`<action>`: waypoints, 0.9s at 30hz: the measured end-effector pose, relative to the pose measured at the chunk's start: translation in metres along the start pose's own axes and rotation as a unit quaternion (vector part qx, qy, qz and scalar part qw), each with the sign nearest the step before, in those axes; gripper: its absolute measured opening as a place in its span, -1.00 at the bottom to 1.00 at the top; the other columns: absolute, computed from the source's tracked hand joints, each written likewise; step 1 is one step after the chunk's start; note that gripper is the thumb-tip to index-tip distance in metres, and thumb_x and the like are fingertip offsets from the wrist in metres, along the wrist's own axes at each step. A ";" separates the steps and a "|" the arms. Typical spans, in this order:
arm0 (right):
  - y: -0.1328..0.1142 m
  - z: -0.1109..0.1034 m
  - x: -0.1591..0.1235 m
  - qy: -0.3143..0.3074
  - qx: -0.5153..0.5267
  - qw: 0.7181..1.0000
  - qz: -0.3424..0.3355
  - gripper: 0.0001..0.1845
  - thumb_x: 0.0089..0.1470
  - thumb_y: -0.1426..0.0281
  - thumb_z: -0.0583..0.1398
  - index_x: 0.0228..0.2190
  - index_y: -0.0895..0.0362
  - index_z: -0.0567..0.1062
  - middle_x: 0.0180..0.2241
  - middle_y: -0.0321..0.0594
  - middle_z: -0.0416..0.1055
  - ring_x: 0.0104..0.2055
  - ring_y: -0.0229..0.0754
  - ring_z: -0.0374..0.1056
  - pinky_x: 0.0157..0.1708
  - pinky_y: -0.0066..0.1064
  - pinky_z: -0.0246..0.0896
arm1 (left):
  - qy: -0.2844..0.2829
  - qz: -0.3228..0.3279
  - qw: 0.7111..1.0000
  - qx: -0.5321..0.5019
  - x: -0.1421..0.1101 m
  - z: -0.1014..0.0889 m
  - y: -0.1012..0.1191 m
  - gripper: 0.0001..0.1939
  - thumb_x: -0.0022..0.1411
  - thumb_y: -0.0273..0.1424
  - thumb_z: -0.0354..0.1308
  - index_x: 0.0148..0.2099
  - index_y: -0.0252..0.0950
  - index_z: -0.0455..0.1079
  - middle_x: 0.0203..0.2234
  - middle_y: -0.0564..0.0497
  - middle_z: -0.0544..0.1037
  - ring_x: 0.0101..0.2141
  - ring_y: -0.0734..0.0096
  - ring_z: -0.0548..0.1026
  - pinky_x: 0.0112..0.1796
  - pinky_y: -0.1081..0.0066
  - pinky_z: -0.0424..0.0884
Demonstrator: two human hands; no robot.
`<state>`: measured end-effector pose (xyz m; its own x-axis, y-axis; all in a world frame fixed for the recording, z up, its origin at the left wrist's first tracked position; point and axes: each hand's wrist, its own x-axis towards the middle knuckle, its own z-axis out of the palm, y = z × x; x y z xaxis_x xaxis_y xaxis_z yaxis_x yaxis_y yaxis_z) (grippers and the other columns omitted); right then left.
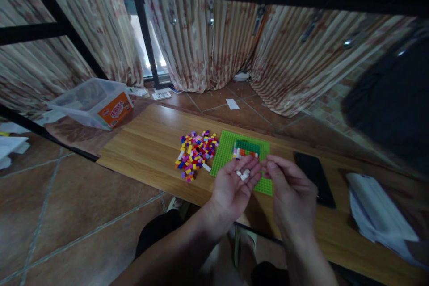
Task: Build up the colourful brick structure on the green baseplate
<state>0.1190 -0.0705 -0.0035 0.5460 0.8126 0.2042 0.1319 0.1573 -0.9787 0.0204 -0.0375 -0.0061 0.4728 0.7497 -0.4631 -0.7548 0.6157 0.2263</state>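
Observation:
My left hand (236, 187) is cupped palm up over the near part of a green baseplate (221, 152). Several small white toy bricks (244, 174) rest in its palm. Close to its fingertips, my right hand (293, 187) has thumb and fingers pinched together; whatever they may hold is hidden. On the baseplate, just beyond the left hand's fingers, stands a small build of bricks (247, 146) in dark green, orange and white, its near side partly covered by the hand. Left of the baseplate lies a loose pile of coloured bricks (197, 152).
A black phone-like slab (313, 178) lies right of the baseplate on the wooden table (144, 143). Further right is a white paper or plastic packet (382, 208). A clear plastic bin (90, 100) with an orange label stands beyond the table's left end. A dark frame crosses above.

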 end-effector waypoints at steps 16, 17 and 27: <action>0.010 -0.026 0.003 -0.211 -0.293 0.924 -0.130 -0.81 0.19 0.28 0.15 -0.31 -0.01 0.58 -0.16 -0.18 0.39 -0.11 -0.10 0.38 -0.10 -0.24 0.30 | -0.020 -0.041 0.999 0.018 -0.004 -0.003 -0.002 -0.62 0.38 -0.28 -0.07 -0.24 -0.40 0.51 -0.32 -0.10 0.54 -0.45 0.54 0.44 -0.38 0.54 0.38; 0.009 -0.026 0.004 -0.209 -0.292 0.924 -0.129 -0.82 0.18 0.28 0.15 -0.33 0.01 0.56 -0.17 -0.17 0.40 -0.12 -0.11 0.38 -0.12 -0.25 0.30 | -0.019 -0.040 0.999 0.018 -0.004 -0.003 -0.002 -0.62 0.38 -0.28 -0.06 -0.24 -0.40 0.51 -0.33 -0.09 0.54 -0.45 0.54 0.45 -0.37 0.54 0.38; 0.024 -0.038 0.016 -0.106 -0.269 0.957 -0.009 -0.69 0.10 0.13 0.19 -0.31 0.11 0.53 -0.38 -0.16 0.54 -0.36 -0.11 0.45 -0.30 -0.28 0.31 | 0.088 -0.037 0.985 0.143 -0.002 -0.020 -0.010 -0.91 0.16 -0.49 0.15 -0.33 -0.37 0.48 -0.46 -0.05 0.52 -0.50 0.56 0.42 -0.41 0.52 0.33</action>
<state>0.1620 -0.0749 -0.0232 0.3676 0.9167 0.1564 0.5772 -0.0930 -0.8113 0.0178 -0.0502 -0.0241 0.4165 0.6626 -0.6225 -0.5499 0.7289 0.4079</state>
